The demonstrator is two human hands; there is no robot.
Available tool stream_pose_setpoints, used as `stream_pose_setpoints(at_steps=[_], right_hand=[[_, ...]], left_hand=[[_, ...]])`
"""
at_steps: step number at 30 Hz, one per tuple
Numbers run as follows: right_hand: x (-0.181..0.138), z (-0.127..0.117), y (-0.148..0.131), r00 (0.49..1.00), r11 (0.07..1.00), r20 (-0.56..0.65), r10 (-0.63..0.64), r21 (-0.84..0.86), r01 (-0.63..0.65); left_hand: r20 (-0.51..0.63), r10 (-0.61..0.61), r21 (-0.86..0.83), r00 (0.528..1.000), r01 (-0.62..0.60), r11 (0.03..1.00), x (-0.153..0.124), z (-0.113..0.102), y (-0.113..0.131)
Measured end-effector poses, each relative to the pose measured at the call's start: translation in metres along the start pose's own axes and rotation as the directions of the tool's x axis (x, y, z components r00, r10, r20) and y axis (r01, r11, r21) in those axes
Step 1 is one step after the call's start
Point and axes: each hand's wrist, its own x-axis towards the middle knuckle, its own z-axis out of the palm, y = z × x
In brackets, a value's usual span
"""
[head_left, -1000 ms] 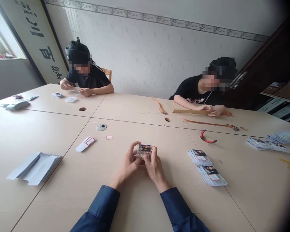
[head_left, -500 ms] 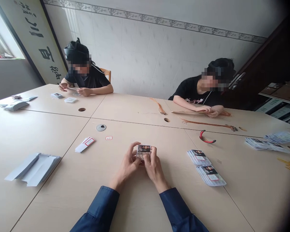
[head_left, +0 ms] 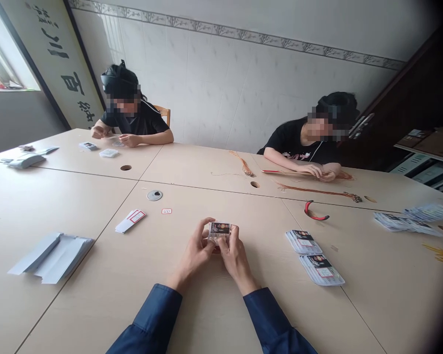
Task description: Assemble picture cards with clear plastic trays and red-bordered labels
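My left hand (head_left: 194,253) and right hand (head_left: 236,258) sit close together in front of me, low over the pale wooden table (head_left: 206,309), and neither is open. Between them, at the tips of both hands, I have hold of a small card-backed packet (head_left: 220,229) with a dark printed label. My left fingers (head_left: 208,236) are curled against its left edge and my right fingers (head_left: 232,237) against its right edge, pinching it up off the tabletop. A bit of red shows just beneath the packet, but it is too hidden for me to say what it is. Out past my right hand lie two neat stacks of similar labelled packets (head_left: 310,258), and beyond them a pair of red-handled pliers (head_left: 313,214). Out past my left hand are a short stack of white envelopes (head_left: 130,221) with a red-bordered label and, further left, a larger pile of white envelopes (head_left: 50,258). Well ahead of my fingers, a co-worker's hands (head_left: 319,171) rest among long orange strands (head_left: 317,191).
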Motion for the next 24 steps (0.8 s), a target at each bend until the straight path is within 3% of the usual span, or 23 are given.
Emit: stream_pose_setpoints(at_steps=[24], right_hand=[[-0.0006, -0.0005, -0.0032, 1.000, 1.000, 0.018, 0.011, -0.024, -0.010]], left_hand=[[-0.010, -0.004, 0.012, 1.000, 0.005, 1.000, 0.0015, -0.0008, -0.0009]])
